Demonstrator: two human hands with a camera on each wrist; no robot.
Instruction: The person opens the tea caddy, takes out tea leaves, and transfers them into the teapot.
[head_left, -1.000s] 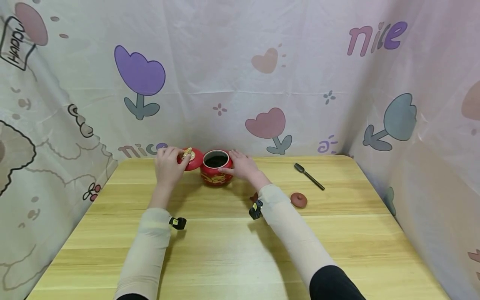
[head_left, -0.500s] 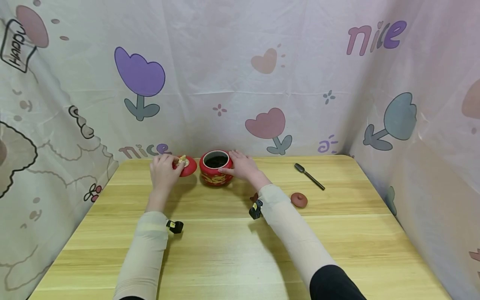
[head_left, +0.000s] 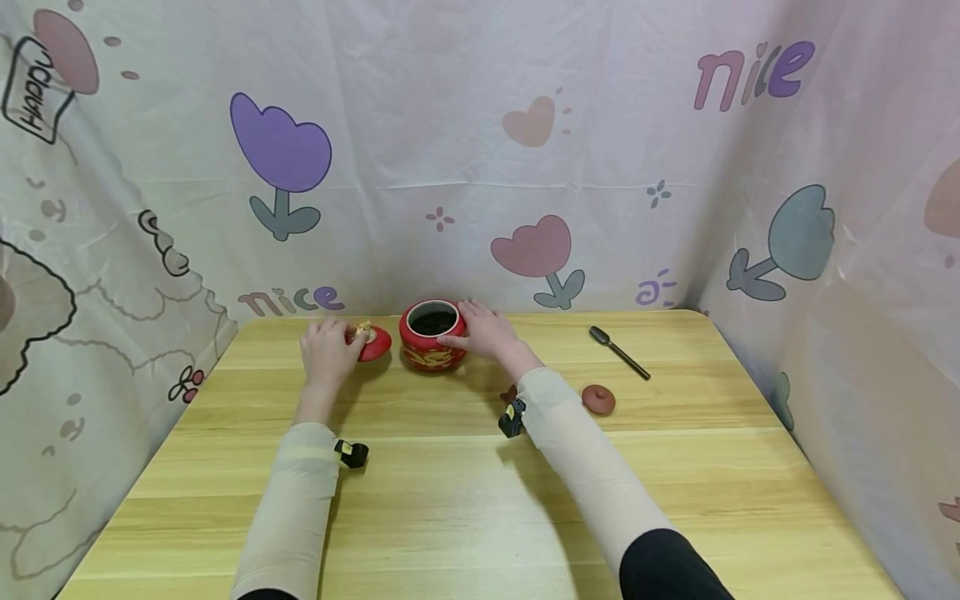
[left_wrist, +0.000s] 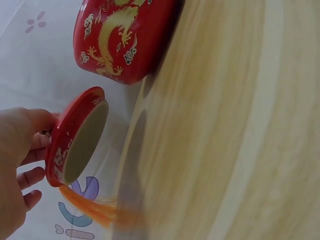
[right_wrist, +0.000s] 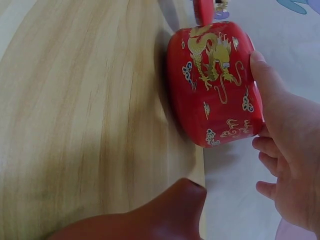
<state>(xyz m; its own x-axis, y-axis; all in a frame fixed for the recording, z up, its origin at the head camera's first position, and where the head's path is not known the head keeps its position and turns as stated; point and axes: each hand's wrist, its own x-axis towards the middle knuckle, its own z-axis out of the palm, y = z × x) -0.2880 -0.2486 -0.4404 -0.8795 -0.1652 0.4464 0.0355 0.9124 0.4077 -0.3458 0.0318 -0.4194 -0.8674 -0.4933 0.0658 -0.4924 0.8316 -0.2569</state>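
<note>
My left hand (head_left: 327, 354) pinches the red lid (head_left: 372, 343) by its gold knob (head_left: 363, 328). In the left wrist view the lid (left_wrist: 80, 135) is tilted, its pale underside facing the table, with an orange tassel (left_wrist: 92, 207) hanging from it. The lid is held left of the red jar (head_left: 431, 342), apart from it. Upright at the table's back, the jar has a gold dragon, a white rim and a dark inside. My right hand (head_left: 486, 329) grips the jar's right side near the rim, thumb in front; some fingertips are hidden in the right wrist view.
A reddish-brown clay spout (right_wrist: 175, 210) shows near the right wrist, the rest mostly hidden by my forearm. Right of it lie a small brown clay lid (head_left: 597, 400) and a dark scoop (head_left: 618, 353). A printed curtain (head_left: 420, 150) stands behind the wooden table (head_left: 435, 500).
My left hand has moved the lid leftward and down, away from the jar, and then slightly lower. The right hand has stayed on the jar.
</note>
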